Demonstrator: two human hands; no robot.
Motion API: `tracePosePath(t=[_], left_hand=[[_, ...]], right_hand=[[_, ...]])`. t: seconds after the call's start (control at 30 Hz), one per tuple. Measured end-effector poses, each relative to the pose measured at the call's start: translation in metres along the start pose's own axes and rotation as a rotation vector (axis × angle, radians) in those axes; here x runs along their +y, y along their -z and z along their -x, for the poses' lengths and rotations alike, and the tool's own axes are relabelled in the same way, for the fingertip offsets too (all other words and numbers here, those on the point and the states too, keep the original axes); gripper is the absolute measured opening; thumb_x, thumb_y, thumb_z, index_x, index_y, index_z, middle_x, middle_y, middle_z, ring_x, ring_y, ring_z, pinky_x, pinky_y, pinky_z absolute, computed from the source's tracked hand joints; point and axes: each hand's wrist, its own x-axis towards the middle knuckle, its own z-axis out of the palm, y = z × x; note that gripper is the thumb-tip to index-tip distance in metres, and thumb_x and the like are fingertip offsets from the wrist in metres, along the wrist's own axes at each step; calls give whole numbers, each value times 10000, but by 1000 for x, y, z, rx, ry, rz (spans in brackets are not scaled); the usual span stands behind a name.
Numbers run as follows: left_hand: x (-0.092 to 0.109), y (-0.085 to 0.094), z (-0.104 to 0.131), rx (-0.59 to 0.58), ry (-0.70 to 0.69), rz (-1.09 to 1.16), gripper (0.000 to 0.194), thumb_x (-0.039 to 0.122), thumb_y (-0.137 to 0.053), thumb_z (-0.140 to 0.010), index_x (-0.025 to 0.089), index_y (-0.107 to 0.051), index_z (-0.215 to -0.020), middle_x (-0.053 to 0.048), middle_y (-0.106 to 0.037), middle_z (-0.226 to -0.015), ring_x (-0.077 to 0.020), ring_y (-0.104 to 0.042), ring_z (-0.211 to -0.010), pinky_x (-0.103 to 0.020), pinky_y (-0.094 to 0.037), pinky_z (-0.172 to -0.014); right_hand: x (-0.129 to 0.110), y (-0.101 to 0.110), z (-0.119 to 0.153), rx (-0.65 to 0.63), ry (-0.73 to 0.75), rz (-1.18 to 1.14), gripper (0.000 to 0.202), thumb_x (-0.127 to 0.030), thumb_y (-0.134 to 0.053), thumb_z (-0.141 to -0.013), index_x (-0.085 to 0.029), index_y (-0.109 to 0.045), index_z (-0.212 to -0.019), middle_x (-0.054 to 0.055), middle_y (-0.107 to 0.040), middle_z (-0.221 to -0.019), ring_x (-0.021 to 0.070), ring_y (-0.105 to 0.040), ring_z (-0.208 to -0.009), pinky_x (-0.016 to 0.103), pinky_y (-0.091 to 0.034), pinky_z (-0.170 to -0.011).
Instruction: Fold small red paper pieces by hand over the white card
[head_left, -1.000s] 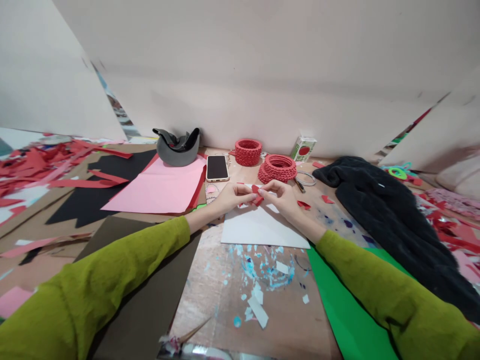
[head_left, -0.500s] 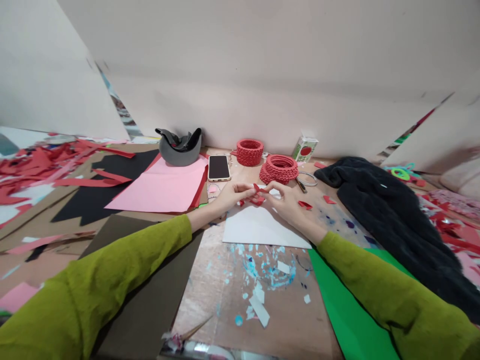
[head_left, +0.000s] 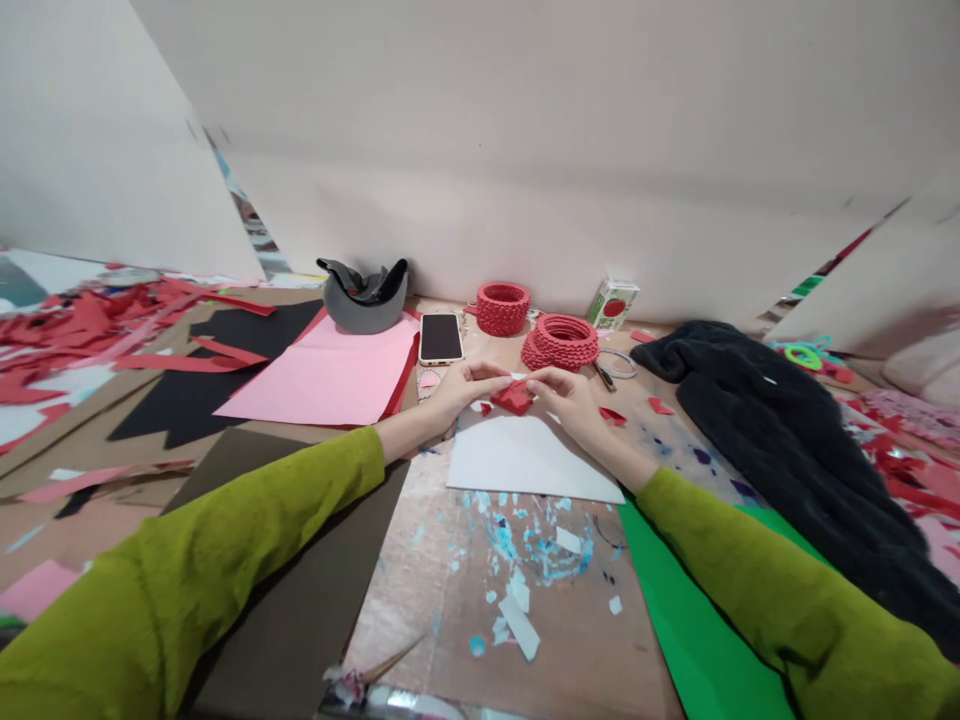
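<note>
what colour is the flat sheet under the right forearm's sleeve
The large flat sheet is bright green, clearest in the head view.

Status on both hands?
Left hand and right hand pinching small red paper. White sheet below. Nothing visible blocking hands; red coils just beyond.

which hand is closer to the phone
Left. The left hand is just on the near side of the phone, slightly to its right; the right hand is farther off to the phone's right, also on its near side.
</note>
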Motion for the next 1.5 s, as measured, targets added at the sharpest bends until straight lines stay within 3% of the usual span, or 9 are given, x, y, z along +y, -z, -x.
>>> tracePosePath(t=[0.37, 0.8, 0.97, 1.07, 1.2, 1.33, 1.5], left_hand=[[-1, 0, 0, 28, -28, -25, 273, 331, -742, -697, 122, -673, -859, -53, -668, -834, -126, -608, -731, -249, -471, -671], [3, -3, 2, 2, -42, -53, 240, 314, -741, -689, 125, -660, -812, -40, -665, -760, -122, -609, -683, -238, -473, -632], [2, -3, 2, -2, -9, -41, 261, 323, -746, -686, 126, -659, -833, -42, -678, -777, -136, -632, -702, -252, -493, -647], [-1, -1, 0, 19, -18, -52, 259, 317, -732, -708, 126, -672, -874, -62, -688, -837, -145, -638, -747, -256, -496, -665], [-4, 1, -2, 56, -16, -39, 294, 318, -731, -714, 119, -689, -927, -101, -697, -914, -162, -644, -780, -280, -502, -690], [-3, 0, -2, 39, 5, -18, 323, 313, -745, -692, 113, -703, -943, -113, -705, -926, -173, -652, -787, -299, -508, -715], [0, 0, -1, 4, 0, -19, 329, 310, -747, -688, 107, -710, -944, -121, -710, -946, -179, -657, -807, -299, -509, -740]], right_hand=[[5, -1, -1, -38, -81, -96, 211, -379, -678, -759, -170, -693, -783, 34, -695, -768, 162, -606, -690, 280, -480, -672], [-11, -5, 1, -58, -96, -21, 269, -413, -666, -759, -144, -688, -757, 58, -696, -744, 170, -609, -675, 281, -481, -633], [-11, -4, 2, -53, -47, 106, 228, -353, -631, -789, -146, -669, -702, 50, -681, -709, 168, -592, -661, 277, -461, -624], [-13, -4, 3, -24, 7, 159, 192, -317, -577, -841, -154, -678, -829, 52, -688, -802, 180, -613, -741, 296, -470, -695], [-16, -5, 7, 99, 193, 223, 164, -208, -554, -854, -185, -644, -989, 62, -664, -973, 193, -613, -904, 338, -465, -838], [-21, -6, 9, 77, 321, 274, 98, -146, -585, -825, -197, -657, -867, 62, -649, -931, 205, -606, -924, 358, -466, -854], [-21, -6, 10, 50, 335, 288, 86, -152, -612, -821, -204, -679, -832, 60, -643, -941, 201, -609, -909, 352, -464, -842]])
